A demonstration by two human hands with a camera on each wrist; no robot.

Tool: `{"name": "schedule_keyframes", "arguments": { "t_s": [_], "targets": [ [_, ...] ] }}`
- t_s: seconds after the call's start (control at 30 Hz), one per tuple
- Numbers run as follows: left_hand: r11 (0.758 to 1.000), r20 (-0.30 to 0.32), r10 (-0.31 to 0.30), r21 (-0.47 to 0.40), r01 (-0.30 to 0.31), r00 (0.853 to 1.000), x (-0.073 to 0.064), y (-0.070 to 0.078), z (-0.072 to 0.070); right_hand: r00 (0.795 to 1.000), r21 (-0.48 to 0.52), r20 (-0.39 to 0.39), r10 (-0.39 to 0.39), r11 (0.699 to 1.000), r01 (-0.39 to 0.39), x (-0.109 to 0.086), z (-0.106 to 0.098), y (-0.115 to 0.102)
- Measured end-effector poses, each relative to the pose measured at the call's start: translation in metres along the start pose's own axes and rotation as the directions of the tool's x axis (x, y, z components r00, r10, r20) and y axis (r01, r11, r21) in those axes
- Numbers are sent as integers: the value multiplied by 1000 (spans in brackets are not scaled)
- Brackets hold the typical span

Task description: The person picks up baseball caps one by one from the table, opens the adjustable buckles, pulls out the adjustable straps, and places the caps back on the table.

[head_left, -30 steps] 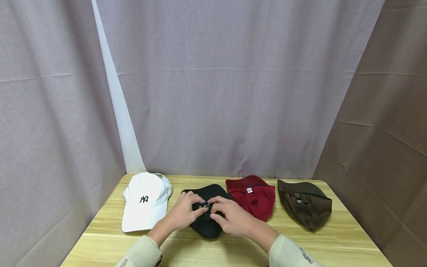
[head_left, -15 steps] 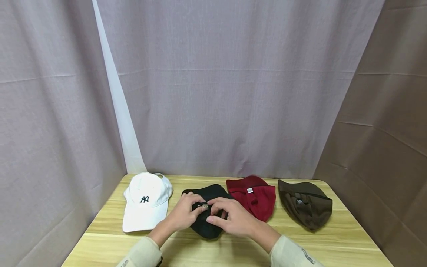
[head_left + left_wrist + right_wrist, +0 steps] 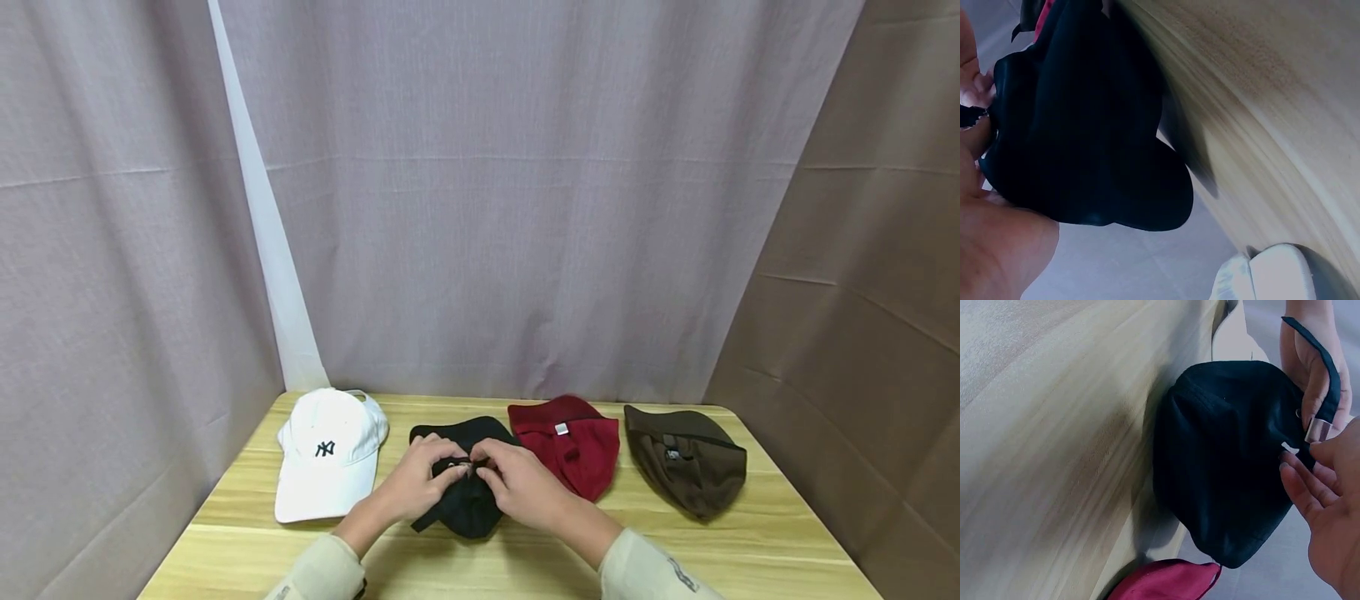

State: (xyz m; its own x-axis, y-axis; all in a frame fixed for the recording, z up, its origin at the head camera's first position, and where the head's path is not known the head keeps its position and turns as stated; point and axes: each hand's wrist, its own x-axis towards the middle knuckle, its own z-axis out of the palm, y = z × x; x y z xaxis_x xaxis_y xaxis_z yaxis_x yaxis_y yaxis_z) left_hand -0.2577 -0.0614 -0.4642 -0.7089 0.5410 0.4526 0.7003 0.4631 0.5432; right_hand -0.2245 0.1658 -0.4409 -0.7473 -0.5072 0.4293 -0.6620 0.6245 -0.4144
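Note:
A black cap (image 3: 468, 512) sits in the middle of the wooden table, its back strap facing up. My left hand (image 3: 415, 479) pinches the left side of the strap by a metal buckle (image 3: 1318, 430). The strap's free end (image 3: 1319, 345) sticks out past the buckle, over the left hand. Thumb and fingers of my right hand (image 3: 525, 487) pinch the strap just right of the buckle. In the left wrist view the dark crown (image 3: 1085, 137) fills much of the picture and hides most of the fingertips.
A white cap (image 3: 326, 454) with a dark NY logo rests at the left. Close on the right lies a red cap (image 3: 588, 467), and beyond it a brown cap (image 3: 701, 479). Grey curtains (image 3: 510, 208) stand behind the table (image 3: 780, 542).
The right thumb, held apart from its fingers half a second ago, has closed in at the strap. The strap's free end now shows at the cap's lower left. Other caps stay put.

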Motion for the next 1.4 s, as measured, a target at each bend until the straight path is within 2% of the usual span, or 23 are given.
{"name": "schedule_keyframes", "arguments": {
  "t_s": [0.27,0.43,0.8,1.17,1.4],
  "targets": [
    [1000,-11,9,-7,-9,1000,-2,1,1,997,-64,-54,-49,997,46,1,5,-1],
    [1000,-4,19,8,-19,1000,-2,1,0,997,-79,-64,-51,996,46,0,6,-1],
    [998,50,-55,-12,56,997,-3,2,-2,988,-170,-110,-105,982,86,2,9,-1],
    [998,61,-54,-17,55,997,-6,0,-5,992,-188,-112,-66,981,45,2,9,3],
    [996,66,-62,-67,67,996,-6,-2,-5,989,-188,-132,-62,982,37,1,10,2]
  ]
}}
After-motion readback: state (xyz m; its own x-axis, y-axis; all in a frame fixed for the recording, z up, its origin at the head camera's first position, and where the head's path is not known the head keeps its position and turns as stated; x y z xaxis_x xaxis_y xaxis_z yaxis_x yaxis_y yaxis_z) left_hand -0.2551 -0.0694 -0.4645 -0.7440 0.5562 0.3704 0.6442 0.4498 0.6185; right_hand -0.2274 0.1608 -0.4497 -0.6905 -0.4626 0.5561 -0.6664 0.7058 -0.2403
